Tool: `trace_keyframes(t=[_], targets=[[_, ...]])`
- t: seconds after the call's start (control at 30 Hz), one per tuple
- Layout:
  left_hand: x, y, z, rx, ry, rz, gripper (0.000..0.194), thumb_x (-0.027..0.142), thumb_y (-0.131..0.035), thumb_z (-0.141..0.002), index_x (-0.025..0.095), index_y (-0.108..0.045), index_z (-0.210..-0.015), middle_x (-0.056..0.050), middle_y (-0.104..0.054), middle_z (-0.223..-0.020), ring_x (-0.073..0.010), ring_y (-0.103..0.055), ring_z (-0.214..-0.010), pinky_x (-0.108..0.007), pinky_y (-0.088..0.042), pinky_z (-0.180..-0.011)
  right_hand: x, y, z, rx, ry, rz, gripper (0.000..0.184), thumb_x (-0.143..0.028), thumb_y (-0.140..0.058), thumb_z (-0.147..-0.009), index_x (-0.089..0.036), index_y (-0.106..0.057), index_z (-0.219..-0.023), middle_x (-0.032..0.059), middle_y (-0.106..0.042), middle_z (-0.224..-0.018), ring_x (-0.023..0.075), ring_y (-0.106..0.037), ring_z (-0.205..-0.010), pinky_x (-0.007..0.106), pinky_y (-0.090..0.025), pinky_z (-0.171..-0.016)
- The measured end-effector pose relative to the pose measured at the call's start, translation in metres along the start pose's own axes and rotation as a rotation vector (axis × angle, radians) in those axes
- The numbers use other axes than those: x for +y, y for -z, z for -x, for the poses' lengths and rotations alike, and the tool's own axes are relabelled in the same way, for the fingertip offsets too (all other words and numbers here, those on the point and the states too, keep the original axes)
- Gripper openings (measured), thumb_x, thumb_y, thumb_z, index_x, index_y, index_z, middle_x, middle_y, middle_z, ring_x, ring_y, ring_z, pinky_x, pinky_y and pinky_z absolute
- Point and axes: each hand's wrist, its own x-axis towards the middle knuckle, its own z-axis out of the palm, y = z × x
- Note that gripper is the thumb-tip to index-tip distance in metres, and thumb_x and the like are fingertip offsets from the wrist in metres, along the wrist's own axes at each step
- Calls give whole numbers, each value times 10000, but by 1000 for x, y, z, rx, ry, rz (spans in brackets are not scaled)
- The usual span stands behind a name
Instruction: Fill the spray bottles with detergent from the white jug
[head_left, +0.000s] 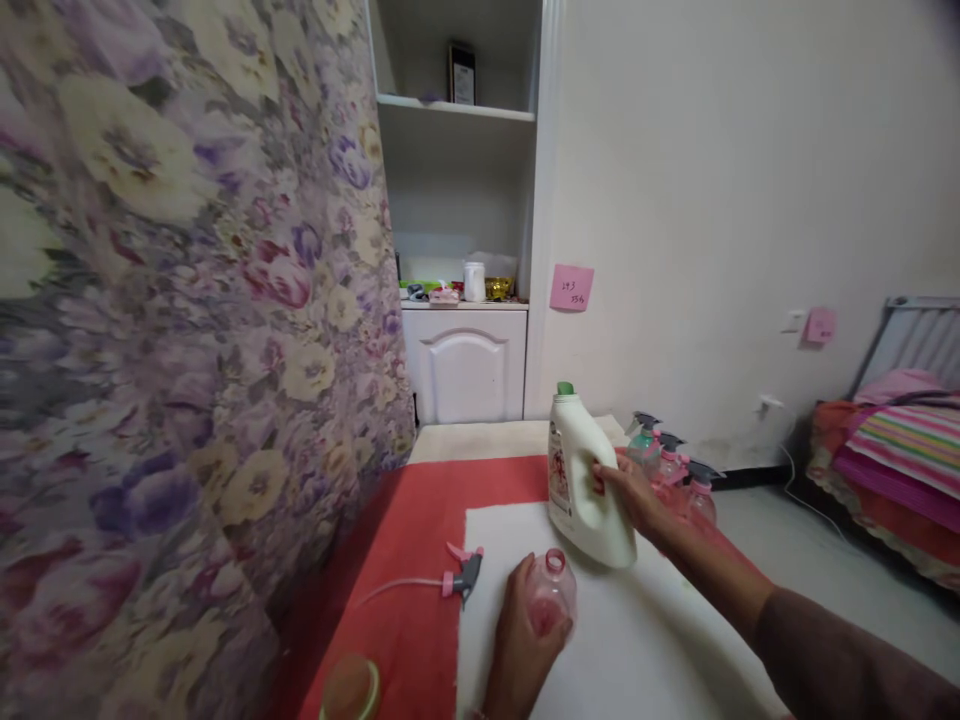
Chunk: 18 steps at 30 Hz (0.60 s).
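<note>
My right hand [628,492] is closed round the handle of a large pale-green detergent jug [581,500]. The jug leans a little, its green spout [565,388] uncapped at the top. Below and to its left, my left hand [525,625] wraps round a clear pink spray bottle [555,590] whose neck is open and faces up. The two containers are apart. On the red cloth left of that bottle lies a grey and pink trigger sprayer head [463,575] with its thin tube stretched out to the left.
Several spray bottles [701,500] with trigger heads stand at the table's right side. A round cap-like container [351,688] sits at the near left. White paper [495,540] lies over the red cloth [420,520]. A floral curtain [225,350] hangs close on the left.
</note>
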Motion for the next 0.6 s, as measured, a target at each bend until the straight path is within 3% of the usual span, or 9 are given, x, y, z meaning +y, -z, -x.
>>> trace_keyframes(t=[0.17,0.37,0.6], targets=[[3,3,1,-18,-21,-1,773,184,-627,-648,112,-382,-1378,-147,-457,-1450,-271,-406,-1357,-323,-300,-1137,-29,40,25,-75,-20,8,285,-414,-666,-724,-204,-504,-618,-24,-519,-539,128,-460,-483,251,-367,-488],[5,5,10,-68,-81,24,736,187,-628,-678,146,-405,-1378,-123,-487,-1436,-266,-434,-1343,-326,-324,-1127,-49,89,58,-233,-81,172,329,-460,-678,-746,-184,-526,-654,-49,-508,-469,91,-410,-420,222,-313,-455],[0,0,16,-36,-81,55,758,154,-631,-639,158,-430,-1370,-120,-496,-1426,-277,-441,-1340,-362,-326,-1132,-75,113,88,-459,-119,304,384,-503,-712,-732,-145,-599,-813,-53,-506,-590,59,-402,-425,186,-329,-404]])
